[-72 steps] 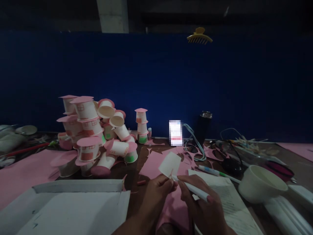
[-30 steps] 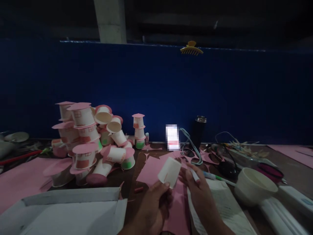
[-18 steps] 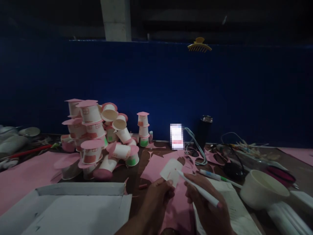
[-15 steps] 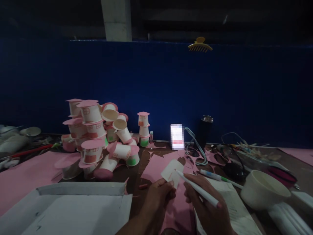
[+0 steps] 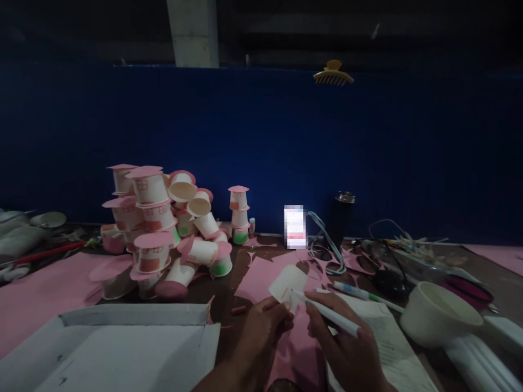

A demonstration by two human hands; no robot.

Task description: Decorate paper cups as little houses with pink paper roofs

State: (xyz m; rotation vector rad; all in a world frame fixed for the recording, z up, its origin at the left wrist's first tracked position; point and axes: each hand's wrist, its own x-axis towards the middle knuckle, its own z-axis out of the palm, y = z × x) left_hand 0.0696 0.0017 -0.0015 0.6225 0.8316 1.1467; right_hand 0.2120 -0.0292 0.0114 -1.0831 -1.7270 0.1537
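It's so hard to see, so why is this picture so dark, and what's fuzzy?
Head view: dim light throughout, top nearly black; the left hand with the paper cup and right hand with the pen look shadowy yet sharp; only the bright rectangle is pixelated.

- At 6 o'clock in my view, my left hand [image 5: 261, 335] pinches a small white paper cup [image 5: 287, 280] by its lower edge.
- My right hand [image 5: 347, 348] grips a white marker [image 5: 327, 314], its tip against the cup's side.
- A heap of pink-lidded cups [image 5: 163, 234] sits at 10 o'clock from the hands on the bench [image 5: 223, 288].
- A white box [image 5: 122, 348] lies at 9 o'clock, a pale bowl [image 5: 439, 316] at 3 o'clock.
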